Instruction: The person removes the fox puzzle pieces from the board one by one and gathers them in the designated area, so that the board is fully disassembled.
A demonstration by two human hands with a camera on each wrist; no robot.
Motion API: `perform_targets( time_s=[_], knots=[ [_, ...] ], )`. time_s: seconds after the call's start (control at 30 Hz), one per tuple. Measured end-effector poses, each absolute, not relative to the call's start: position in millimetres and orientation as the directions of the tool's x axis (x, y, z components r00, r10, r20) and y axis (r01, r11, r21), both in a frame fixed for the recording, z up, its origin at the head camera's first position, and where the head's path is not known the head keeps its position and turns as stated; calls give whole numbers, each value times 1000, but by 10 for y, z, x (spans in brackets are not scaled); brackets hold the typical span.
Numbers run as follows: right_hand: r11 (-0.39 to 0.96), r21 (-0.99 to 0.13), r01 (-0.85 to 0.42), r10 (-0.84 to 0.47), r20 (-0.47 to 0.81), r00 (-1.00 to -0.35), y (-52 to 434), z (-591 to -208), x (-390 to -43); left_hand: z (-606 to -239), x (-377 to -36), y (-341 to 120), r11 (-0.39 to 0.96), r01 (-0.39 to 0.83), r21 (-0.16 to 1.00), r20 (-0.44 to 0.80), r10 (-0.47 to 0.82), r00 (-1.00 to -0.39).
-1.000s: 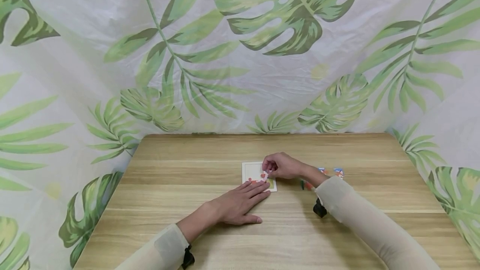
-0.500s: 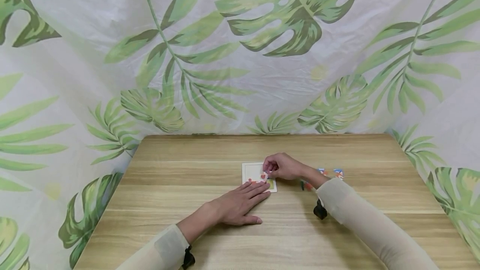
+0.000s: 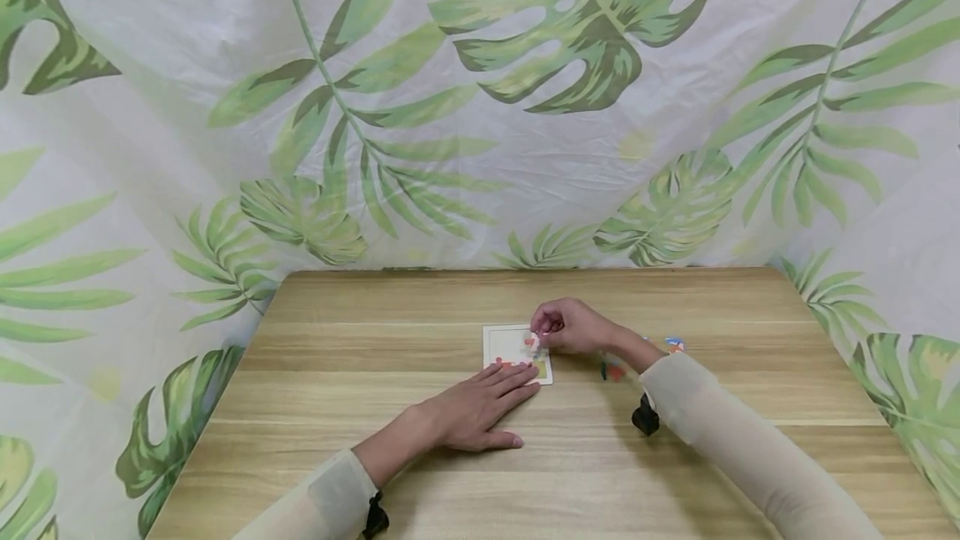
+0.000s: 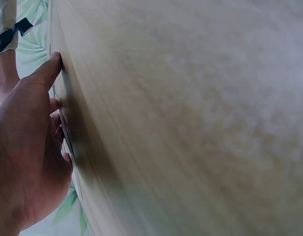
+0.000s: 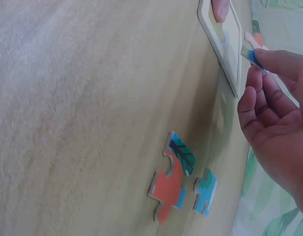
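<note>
Foremost, the left hand (image 3: 482, 408) is lying flat with fingers straight, resting across the near part of the tray (image 3: 485, 348) and hiding its near left corner. Just beyond, the right hand (image 3: 573, 327) is pinching a piece (image 3: 532, 342) between thumb and fingers, over the tray's right side. The piece is sitting at the fingertips, left of the palm, and is standing tilted in the right wrist view; its long axis is not showing clearly, and contact with the tray cannot be confirmed. The tray's bare part is extending left of this grip, toward the far left corner; the right hand is the one lying nearer the far right corner. Well to the right, a red piece (image 5: 169, 189) and a blue piece (image 5: 205, 189) are lying loose on the desk (image 3: 360, 340). Farther off, a leaf-print cloth (image 3: 525, 207) is hanging behind the desk's far edge.
</note>
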State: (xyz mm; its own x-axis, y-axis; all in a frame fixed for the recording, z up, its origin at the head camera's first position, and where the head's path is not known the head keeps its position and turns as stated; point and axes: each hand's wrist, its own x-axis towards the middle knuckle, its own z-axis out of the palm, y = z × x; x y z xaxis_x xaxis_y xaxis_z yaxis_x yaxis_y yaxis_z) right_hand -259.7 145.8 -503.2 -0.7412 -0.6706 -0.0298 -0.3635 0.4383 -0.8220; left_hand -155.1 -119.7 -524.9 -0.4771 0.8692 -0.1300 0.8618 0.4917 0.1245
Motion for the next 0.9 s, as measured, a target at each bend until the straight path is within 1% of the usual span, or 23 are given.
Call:
perform_targets(
  time_s=[0.5,0.9],
  knots=[
    [389,-857,-337,-695,-33,-718,1717,-4933,-2554,-5267,-1565,-1215,477,866,151,-99,879,-467],
    [399,-862,-314,-686,-53,-726,1976,-4923,-2449,-5280,-1554,-1217,473,869,145,-92,881,-464]
  ],
)
